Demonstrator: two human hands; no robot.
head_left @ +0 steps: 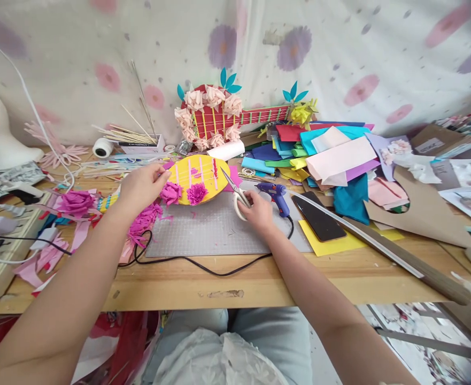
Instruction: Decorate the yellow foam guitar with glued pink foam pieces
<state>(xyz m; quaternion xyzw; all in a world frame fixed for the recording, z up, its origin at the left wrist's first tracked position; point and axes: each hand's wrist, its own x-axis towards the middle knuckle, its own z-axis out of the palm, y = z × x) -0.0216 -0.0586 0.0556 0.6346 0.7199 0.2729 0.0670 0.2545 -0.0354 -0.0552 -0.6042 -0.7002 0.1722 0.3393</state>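
Bare wood table (pixel 259 280), scuffed and matt; on it a dull grey rubbery mat (pixel 211 232), matt coloured paper sheets (pixel 339 160), and scissors (pixel 237 195) with shiny metal blades.

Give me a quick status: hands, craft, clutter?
Left hand steadies yellow guitar. Right hand grips scissors. Glue gun beside right hand.

I see the cutting mat (pixel 211 232) lying on the table (pixel 339 275), with the paper guitar body (pixel 197 179) at its far edge between my left hand (pixel 141 187) and the scissors (pixel 235 192) in my right hand (pixel 259 211). The glue gun (pixel 275 193) lies just right of that hand, the phone (pixel 318 218) further right. Behind them the paper stack (pixel 331 155) sits right of the finished guitar model (pixel 215 117) at the wall.
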